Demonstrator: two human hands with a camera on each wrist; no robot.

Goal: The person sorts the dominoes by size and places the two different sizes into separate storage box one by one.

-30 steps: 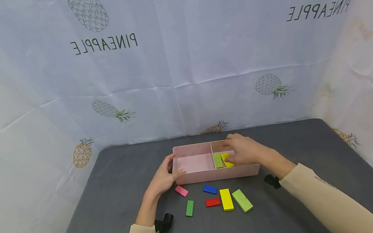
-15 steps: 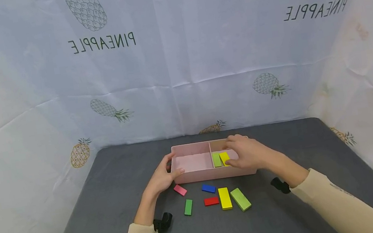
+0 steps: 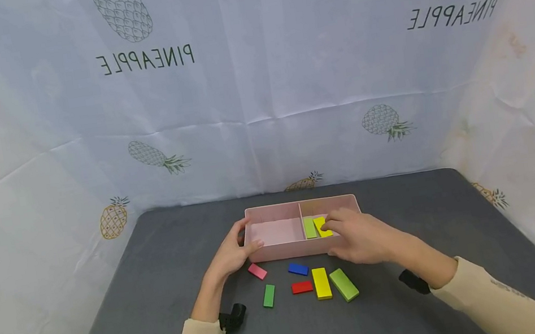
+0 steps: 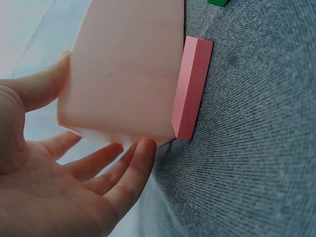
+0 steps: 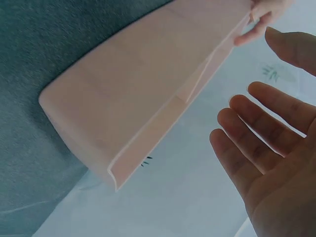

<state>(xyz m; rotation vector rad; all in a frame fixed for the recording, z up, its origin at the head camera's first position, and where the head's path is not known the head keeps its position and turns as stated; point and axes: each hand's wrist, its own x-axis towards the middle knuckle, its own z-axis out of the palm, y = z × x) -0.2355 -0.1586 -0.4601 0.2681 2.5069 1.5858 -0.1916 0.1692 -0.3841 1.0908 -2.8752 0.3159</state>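
Note:
A pink two-compartment box [image 3: 279, 252] stands at the back of the dark table. My left hand [image 3: 229, 255] grips its left end; in the left wrist view the thumb touches one edge and the other fingers lie along the end wall. Inside the right compartment are a light green block [image 3: 310, 228] and a yellow block [image 3: 320, 224], side by side. My right hand [image 3: 365, 236] hovers over the front right of the box, partly covering that compartment. The right wrist view shows this hand [image 5: 276, 143] with fingers extended and nothing in them.
Loose blocks lie in front of the box: pink [image 3: 257, 271], green [image 3: 268, 296], blue [image 3: 298, 269], red [image 3: 302, 287], larger yellow [image 3: 322, 283] and larger light green [image 3: 344, 284]. A pineapple-print cloth [image 3: 255, 77] hangs behind and beside the table [image 3: 185, 235].
My right hand has drawn back from the right compartment toward the box's front edge. My left hand keeps its place on the box. Both blocks inside stay where they were.

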